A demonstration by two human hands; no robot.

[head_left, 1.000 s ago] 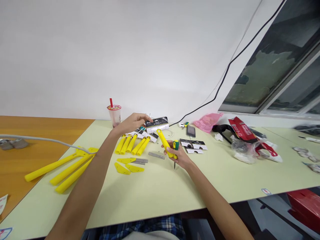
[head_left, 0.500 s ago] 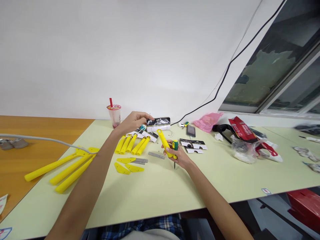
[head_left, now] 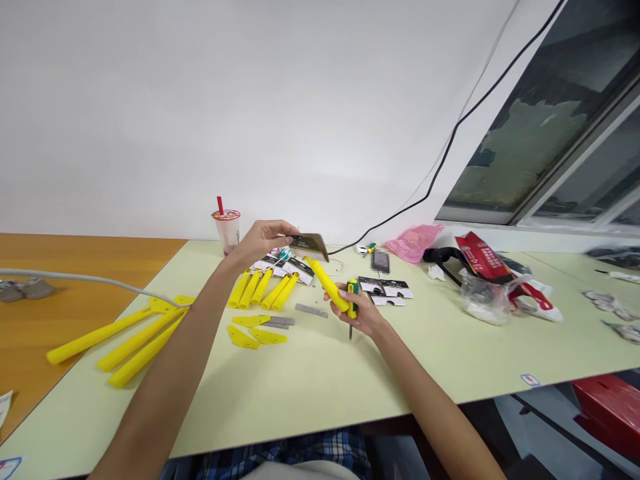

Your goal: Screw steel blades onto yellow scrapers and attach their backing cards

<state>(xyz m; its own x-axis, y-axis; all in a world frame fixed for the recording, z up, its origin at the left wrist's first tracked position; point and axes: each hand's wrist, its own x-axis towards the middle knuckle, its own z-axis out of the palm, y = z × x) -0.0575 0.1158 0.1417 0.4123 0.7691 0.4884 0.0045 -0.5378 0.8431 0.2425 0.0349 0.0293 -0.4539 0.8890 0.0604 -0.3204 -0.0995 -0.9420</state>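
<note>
My left hand pinches the edge of a black and white packaging card, which is raised and tilted at the back of the table. In my right hand are a yellow tube-shaped handle and a green and yellow screwdriver, its shaft pointing down. A loose grey metal blade lies left of that hand. Further left are several yellow blade-shaped pieces with more grey blades beside them. Behind these, several yellow handles rest in a row on black and white cards.
More yellow handles lie at left under a grey cable. A cup with a red straw stands near the wall. To the right are cards, a dark flat device, a pink bag and a clear plastic bag.
The card at my left hand has been lifted and tilted, its far end now angled down to the right. My right hand holds the yellow handle at a greater slant.
</note>
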